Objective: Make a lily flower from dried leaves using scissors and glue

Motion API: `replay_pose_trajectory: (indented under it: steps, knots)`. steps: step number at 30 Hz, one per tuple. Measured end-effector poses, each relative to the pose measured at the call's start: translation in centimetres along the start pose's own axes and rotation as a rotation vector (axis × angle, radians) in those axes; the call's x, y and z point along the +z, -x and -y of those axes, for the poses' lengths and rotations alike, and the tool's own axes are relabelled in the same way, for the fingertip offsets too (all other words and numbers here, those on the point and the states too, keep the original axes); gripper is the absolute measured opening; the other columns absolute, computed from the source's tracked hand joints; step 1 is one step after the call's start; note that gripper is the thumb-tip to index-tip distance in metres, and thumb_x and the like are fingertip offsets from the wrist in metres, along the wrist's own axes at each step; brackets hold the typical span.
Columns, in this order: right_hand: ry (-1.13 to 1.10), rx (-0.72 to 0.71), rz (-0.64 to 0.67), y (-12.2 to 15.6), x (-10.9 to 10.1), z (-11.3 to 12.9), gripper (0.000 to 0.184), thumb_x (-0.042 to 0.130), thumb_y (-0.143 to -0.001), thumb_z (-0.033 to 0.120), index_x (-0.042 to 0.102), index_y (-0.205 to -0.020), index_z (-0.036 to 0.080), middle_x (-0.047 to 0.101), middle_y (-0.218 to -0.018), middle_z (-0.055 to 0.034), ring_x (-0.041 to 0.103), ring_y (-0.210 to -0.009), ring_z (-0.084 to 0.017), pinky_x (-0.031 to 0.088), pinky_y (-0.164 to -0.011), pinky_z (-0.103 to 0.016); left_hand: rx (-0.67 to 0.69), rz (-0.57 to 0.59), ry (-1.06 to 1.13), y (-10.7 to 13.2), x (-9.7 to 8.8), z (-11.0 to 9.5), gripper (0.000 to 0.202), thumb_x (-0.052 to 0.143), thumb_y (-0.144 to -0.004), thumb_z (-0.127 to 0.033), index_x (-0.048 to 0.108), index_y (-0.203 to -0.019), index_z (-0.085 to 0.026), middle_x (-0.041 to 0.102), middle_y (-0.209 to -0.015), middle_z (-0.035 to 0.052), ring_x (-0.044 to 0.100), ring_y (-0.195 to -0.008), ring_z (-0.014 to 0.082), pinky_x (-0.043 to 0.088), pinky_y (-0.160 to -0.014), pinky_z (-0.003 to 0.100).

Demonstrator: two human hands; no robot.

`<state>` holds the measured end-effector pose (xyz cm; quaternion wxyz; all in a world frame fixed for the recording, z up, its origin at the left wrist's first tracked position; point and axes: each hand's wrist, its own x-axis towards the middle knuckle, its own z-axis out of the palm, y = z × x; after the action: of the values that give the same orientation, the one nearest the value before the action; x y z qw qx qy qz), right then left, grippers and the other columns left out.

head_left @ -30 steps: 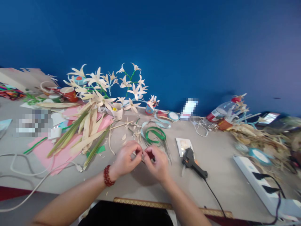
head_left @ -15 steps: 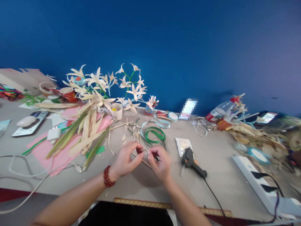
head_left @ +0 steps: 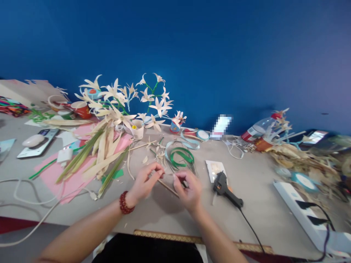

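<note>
Over the middle of the table, my left hand (head_left: 146, 182), with a red bead bracelet (head_left: 126, 203) on its wrist, has thumb and finger pinched together. My right hand (head_left: 189, 188) is closed the same way, a short gap away. Something thin and pale seems to lie between the fingertips, too small to make out. Below the hands a thin tan stalk (head_left: 168, 187) slants across the table. Just beyond them lie a coil of green ribbon (head_left: 182, 157), a light blue ribbon (head_left: 193, 144) and small pale husk flowers (head_left: 160, 148).
To the right lie a black glue gun (head_left: 226, 190) with its cord and a white power strip (head_left: 296, 212). On the left are dried husks (head_left: 102, 157) on pink paper (head_left: 52, 179). Husk flowers (head_left: 119, 115) stand at the back near a paper cup (head_left: 137, 131).
My hands have moved slightly apart, widening the gap between the fingertips. The left shifted a little left and the right a little right. The whole view has shifted slightly.
</note>
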<state>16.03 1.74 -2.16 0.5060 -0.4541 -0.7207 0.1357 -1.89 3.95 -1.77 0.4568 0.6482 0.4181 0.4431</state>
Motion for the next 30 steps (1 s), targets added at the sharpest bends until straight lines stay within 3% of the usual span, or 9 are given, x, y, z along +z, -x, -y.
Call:
replay_pose_trajectory:
  steps: [4,7,9,13,17,21,30]
  knots:
    - [-0.054,-0.127,0.081,-0.4,0.1,-0.1,0.015,0.055,-0.087,0.012,0.064,-0.094,0.022,0.071,-0.082,-0.0060,0.067,-0.076,-0.020,0.054,-0.070,-0.033,-0.133,0.228,0.424,0.0,0.5,-0.1,0.031,0.041,-0.094,-0.034,0.061,-0.078,-0.016,0.058,-0.072,0.0042,0.055,-0.070,0.0167,0.045,-0.072,0.031]
    - [-0.091,-0.211,0.101,-0.5,0.0,-0.2,0.025,0.055,-0.086,0.008,0.065,-0.103,0.023,0.073,-0.090,-0.0068,0.068,-0.084,-0.021,0.055,-0.075,-0.035,-0.253,0.251,0.603,0.1,0.6,0.1,0.019,0.052,-0.089,-0.030,0.059,-0.077,-0.017,0.055,-0.069,0.0025,0.053,-0.065,0.0149,0.045,-0.067,0.029]
    - [-0.123,-0.198,0.099,-0.5,-0.1,-0.3,0.030,0.053,-0.086,0.008,0.064,-0.108,0.024,0.073,-0.096,-0.0076,0.068,-0.089,-0.021,0.055,-0.079,-0.036,-0.245,0.219,0.594,0.1,0.4,0.1,0.016,0.056,-0.086,-0.029,0.058,-0.076,-0.017,0.053,-0.069,0.0018,0.052,-0.065,0.0143,0.044,-0.067,0.028]
    - [-0.357,0.103,0.168,-0.3,-0.2,-0.6,0.021,0.051,-0.088,0.021,0.062,-0.106,0.022,0.067,-0.101,-0.0084,0.067,-0.085,-0.020,0.056,-0.072,-0.033,-0.137,0.173,0.434,0.3,-0.1,-0.4,0.021,0.057,-0.087,-0.034,0.058,-0.076,-0.016,0.055,-0.070,0.0021,0.052,-0.068,0.0148,0.044,-0.068,0.028]
    - [-0.736,0.376,0.300,-0.2,0.1,-0.9,0.013,0.058,-0.088,0.033,0.059,-0.090,0.020,0.061,-0.084,-0.0017,0.063,-0.064,-0.014,0.053,-0.060,-0.026,-0.084,0.209,0.340,0.4,-0.2,-0.6,0.021,0.056,-0.089,-0.033,0.059,-0.079,-0.015,0.057,-0.074,0.0022,0.053,-0.072,0.0142,0.042,-0.069,0.026]
    - [-0.870,0.539,0.358,-0.3,0.4,-0.9,0.018,0.065,-0.085,0.032,0.057,-0.079,0.018,0.059,-0.069,0.0019,0.058,-0.055,-0.010,0.049,-0.054,-0.022,-0.071,0.242,0.338,0.4,-0.1,-0.2,0.019,0.059,-0.087,-0.032,0.060,-0.081,-0.014,0.058,-0.077,0.0027,0.053,-0.074,0.0144,0.042,-0.071,0.025]
    - [-1.094,0.770,0.395,0.2,0.9,-1.2,0.020,0.074,-0.077,0.028,0.058,-0.073,0.016,0.059,-0.057,0.0031,0.053,-0.044,-0.009,0.049,-0.041,-0.019,-0.289,0.289,0.596,0.4,0.2,0.4,0.011,0.063,-0.080,-0.019,0.059,-0.071,-0.014,0.058,-0.063,0.0005,0.053,-0.063,0.0127,0.040,-0.066,0.024]
